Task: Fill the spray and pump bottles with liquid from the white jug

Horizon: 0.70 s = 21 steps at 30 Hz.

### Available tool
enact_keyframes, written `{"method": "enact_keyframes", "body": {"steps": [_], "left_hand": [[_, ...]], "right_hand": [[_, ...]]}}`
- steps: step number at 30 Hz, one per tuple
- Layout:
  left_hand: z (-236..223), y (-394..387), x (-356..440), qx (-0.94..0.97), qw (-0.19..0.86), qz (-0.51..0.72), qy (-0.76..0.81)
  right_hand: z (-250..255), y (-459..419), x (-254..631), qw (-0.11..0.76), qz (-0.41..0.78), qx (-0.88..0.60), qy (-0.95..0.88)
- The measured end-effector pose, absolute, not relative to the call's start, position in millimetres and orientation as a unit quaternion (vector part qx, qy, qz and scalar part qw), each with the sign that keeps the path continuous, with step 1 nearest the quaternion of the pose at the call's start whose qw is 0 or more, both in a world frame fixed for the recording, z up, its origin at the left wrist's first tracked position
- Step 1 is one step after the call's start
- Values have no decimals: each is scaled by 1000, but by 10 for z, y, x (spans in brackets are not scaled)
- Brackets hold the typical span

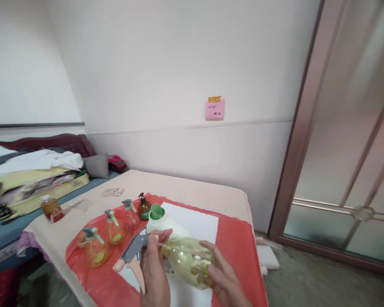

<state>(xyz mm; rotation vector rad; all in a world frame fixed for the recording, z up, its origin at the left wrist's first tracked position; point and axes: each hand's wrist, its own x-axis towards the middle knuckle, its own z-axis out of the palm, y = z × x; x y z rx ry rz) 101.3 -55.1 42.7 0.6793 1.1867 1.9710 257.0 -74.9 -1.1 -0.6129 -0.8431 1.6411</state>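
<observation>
My left hand (155, 273) is closed around the collar of a grey and pink trigger spray head (136, 249). Its nozzle points left, toward the table's near side. A see-through yellow-green spray bottle (188, 260) lies sideways in the air, its narrow neck at my left fingers. My right hand (225, 279) grips the bottle's base end. Whether the head is screwed onto the neck, I cannot tell. Just behind the bottle is a white tub (171, 226) with a green cup (157, 212) at its mouth. White paper (195, 217) lies beneath, over a red sheet (235, 251).
To the left stand an orange spray bottle (96, 251), a yellowish one (115, 232), a pink one (131, 217) and a brown pump bottle (144, 209). An amber bottle (52, 209) is at the table's left edge. A pink note (214, 109) hangs on the wall.
</observation>
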Motion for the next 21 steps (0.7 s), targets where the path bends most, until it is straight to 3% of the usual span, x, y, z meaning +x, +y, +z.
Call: {"method": "enact_keyframes", "body": {"steps": [9, 14, 17, 21], "left_hand": [[309, -623, 958, 241, 444, 737, 449], [285, -629, 842, 241, 439, 720, 480], [283, -651, 795, 263, 438, 707, 489], [278, -702, 727, 301, 437, 690, 493]], "right_hand": [[-254, -708, 2328, 555, 690, -250, -393], [-350, -666, 2272, 557, 662, -274, -419], [-330, -714, 2183, 544, 698, -261, -386], [-352, -777, 2019, 464, 791, -264, -300]]}}
